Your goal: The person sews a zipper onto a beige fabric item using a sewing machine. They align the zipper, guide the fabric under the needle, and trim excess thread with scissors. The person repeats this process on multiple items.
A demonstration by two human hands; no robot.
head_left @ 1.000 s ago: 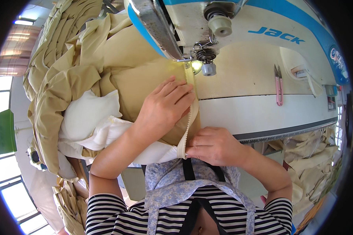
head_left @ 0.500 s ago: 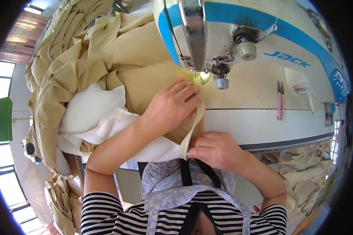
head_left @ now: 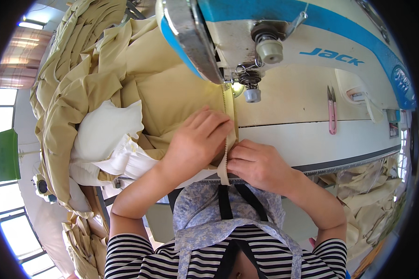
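Note:
A beige zipper tape [head_left: 223, 173] with a row of teeth runs from under the presser area of the sewing machine [head_left: 246, 46] down toward my body. It lies along the edge of a tan fabric piece [head_left: 181, 79]. My left hand [head_left: 196, 138] has its fingers closed on the zipper's left side, below the needle area. Close by on the right, my right hand [head_left: 258, 165] pinches the zipper edge, lower down near the table's front. What lies under the fingertips is partly hidden. White lining cloth [head_left: 111, 123] is bunched beside my left forearm.
Pink-handled thread snips [head_left: 332, 114] lie on the machine bed at right. A ruler strip [head_left: 354, 160] edges the table front. Heaped tan fabric [head_left: 65, 102] fills the left side, and more cloth pieces [head_left: 368, 204] sit below the table at right.
My left hand has drawn back from the needle area toward me. The right hand has come up the tape, closer to the left. The zipper's bowed length now hangs straighter.

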